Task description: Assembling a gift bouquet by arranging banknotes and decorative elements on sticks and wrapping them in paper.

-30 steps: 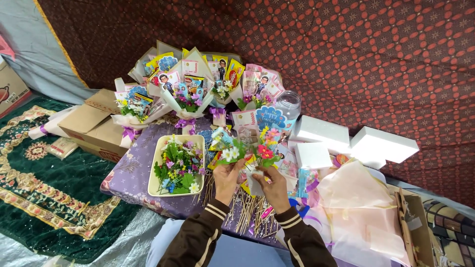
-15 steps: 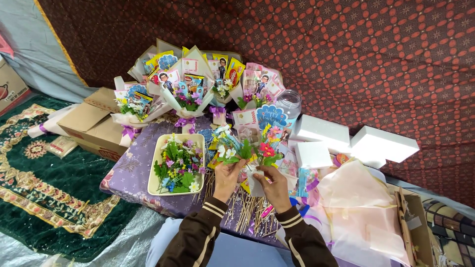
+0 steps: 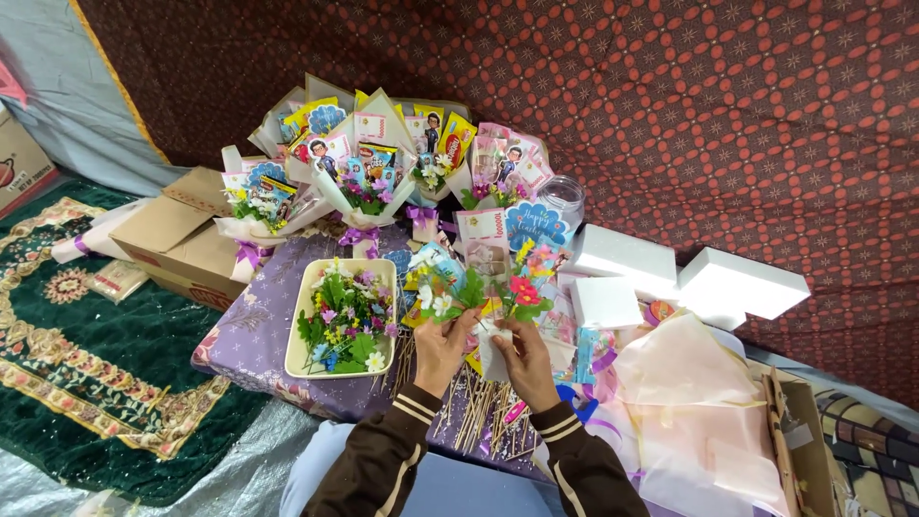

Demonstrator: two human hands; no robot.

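My left hand [image 3: 443, 350] and my right hand [image 3: 525, 358] are together above the low table, both gripping the white base of a small bouquet [image 3: 479, 292]. The bouquet has green leaves, white blooms on the left and red, pink and yellow flowers on the right. Just left of my left hand stands a cream rectangular tray [image 3: 302, 356] filled with loose artificial flowers [image 3: 347, 316]. Under my hands lie several thin wooden sticks [image 3: 479, 426] on the purple patterned tablecloth [image 3: 244, 337].
Several finished wrapped bouquets [image 3: 369, 163] with purple ribbons lean at the back against a red patterned cloth wall. White foam blocks [image 3: 742, 280] sit at right, peach wrapping paper [image 3: 704, 402] below them. A cardboard box [image 3: 182, 235] and green rug [image 3: 86, 354] lie left.
The small bouquet has turned a little in my hands and its flowers spread wider; both hands stay at the same place.
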